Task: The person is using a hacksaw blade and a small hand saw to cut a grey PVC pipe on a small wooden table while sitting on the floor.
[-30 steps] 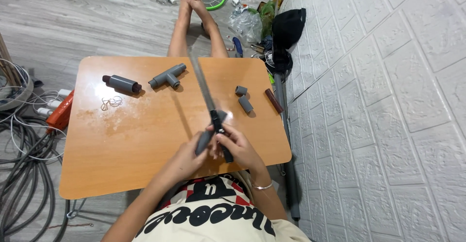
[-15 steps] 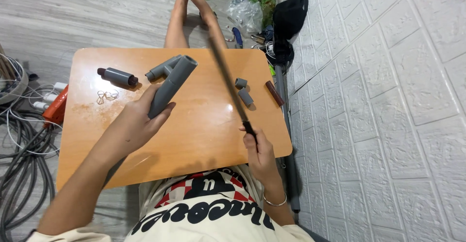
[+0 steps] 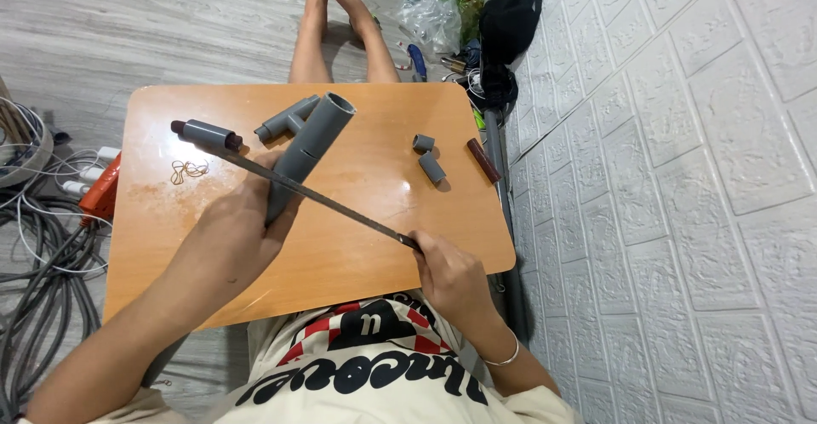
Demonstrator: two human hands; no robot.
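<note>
Pipe and blade: we hold a grey pipe point(image 3: 308, 147) up over the small wooden table point(image 3: 357, 254), with a long thin saw blade point(image 3: 315, 196) laid across it at a slant.
Floor at far left: a tangle of grey cables point(image 3: 34, 254) and an orange tool point(image 3: 100, 190) lie beside the table.
Table, left part: a short grey pipe with a dark end cap point(image 3: 207, 134) lies near the far edge, some rubber bands point(image 3: 188, 170) just in front of it.
Left hand: our left hand point(image 3: 242, 237) is wrapped firmly around the lower part of the grey pipe, its open end pointing away from us. Half a second ago this hand carried the pipe free in the air, well apart from the blade; now blade and pipe meet.
Behind the pipe: a grey tee fitting point(image 3: 285, 119) rests on the table.
Right hand: our right hand point(image 3: 447, 273) is closed around the near end of the saw blade; a second ago both hands sat together at that end.
Table, right part: two short grey pipe offcuts point(image 3: 429, 159) and a dark red stick point(image 3: 483, 159) lie near the right edge.
What the change means: we judge that cutting is about to start; no notch shows in the pipe.
</note>
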